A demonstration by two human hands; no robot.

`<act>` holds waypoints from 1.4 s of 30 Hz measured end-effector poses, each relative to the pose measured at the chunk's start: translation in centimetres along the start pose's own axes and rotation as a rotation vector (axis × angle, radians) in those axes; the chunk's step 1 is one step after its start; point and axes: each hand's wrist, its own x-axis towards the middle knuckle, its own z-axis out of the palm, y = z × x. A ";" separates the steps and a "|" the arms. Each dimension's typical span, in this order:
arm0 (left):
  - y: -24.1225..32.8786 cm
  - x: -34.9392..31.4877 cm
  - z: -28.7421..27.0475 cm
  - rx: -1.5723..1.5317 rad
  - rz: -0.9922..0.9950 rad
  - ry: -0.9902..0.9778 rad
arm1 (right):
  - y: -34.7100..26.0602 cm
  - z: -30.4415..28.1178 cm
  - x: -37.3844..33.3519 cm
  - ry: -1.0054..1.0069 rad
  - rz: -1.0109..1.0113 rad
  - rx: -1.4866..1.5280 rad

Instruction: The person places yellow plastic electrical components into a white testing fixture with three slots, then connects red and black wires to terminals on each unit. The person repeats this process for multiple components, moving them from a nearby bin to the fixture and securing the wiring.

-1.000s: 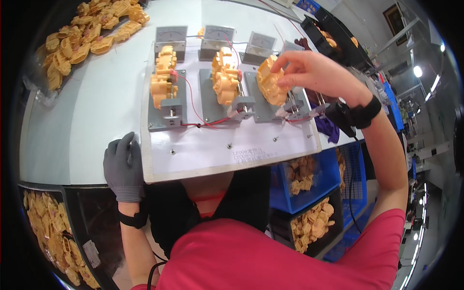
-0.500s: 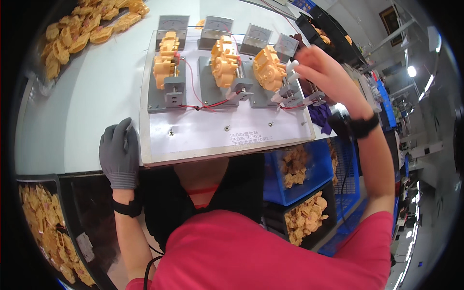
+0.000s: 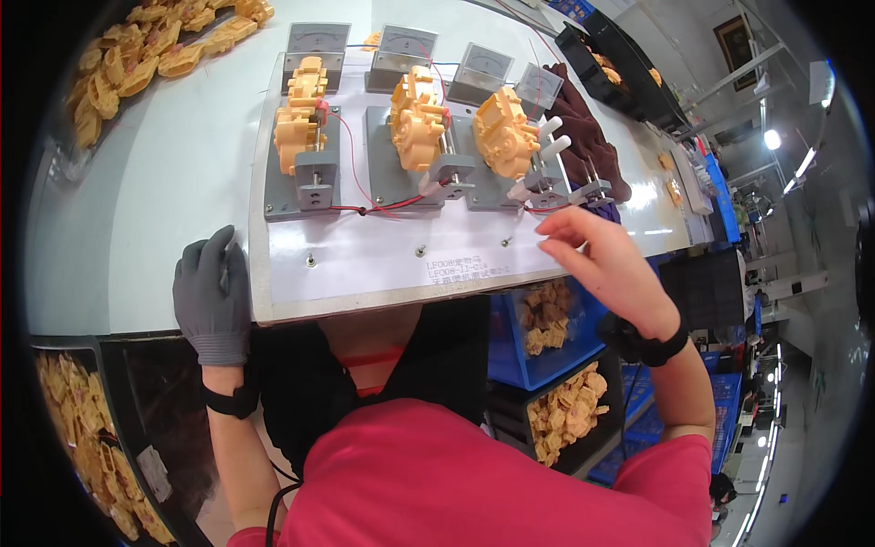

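Note:
My bare right hand [image 3: 606, 264] hovers over the front right corner of a white test board [image 3: 365, 260]. Its thumb and forefinger are apart, with nothing visible between them; a toggle switch there seems hidden behind the fingers. Another toggle switch [image 3: 506, 242] stands just left of it. My left hand [image 3: 211, 296], in a grey glove, rests on the table beside the board's left edge, fingers loosely extended. Three yellow plastic gearboxes sit in grey fixtures: a left one [image 3: 299, 118], a middle one [image 3: 417, 123] and a right one [image 3: 504, 135]. Two white pegs [image 3: 554, 146] stick out beside the right gearbox.
Dial meters [image 3: 407, 55] line the board's back. Yellow parts [image 3: 146, 50] lie at far left and fill a left bin [image 3: 96, 438]. A blue bin [image 3: 510, 351] and a black bin [image 3: 510, 415] stand below the table's edge. Dark brown cloth [image 3: 583, 128] lies right of the fixtures.
My right hand has come away from the white pegs and moved down toward the board's front right corner. My left hand stays on the table. The whole view has shifted slightly.

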 end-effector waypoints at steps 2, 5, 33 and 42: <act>0.0 0.0 -0.1 -0.004 0.028 0.019 | 0.2 0.6 0.2 -0.019 -0.006 0.006; -0.1 0.0 0.0 0.000 0.017 0.008 | 0.0 -1.2 1.3 0.166 -0.104 -0.054; -0.3 -0.1 -0.1 -0.017 0.035 0.047 | -2.7 -2.9 11.7 -0.348 -0.036 -0.203; -0.1 -0.1 -0.1 0.027 0.050 0.072 | -2.3 -2.8 11.6 -0.352 -0.072 -0.213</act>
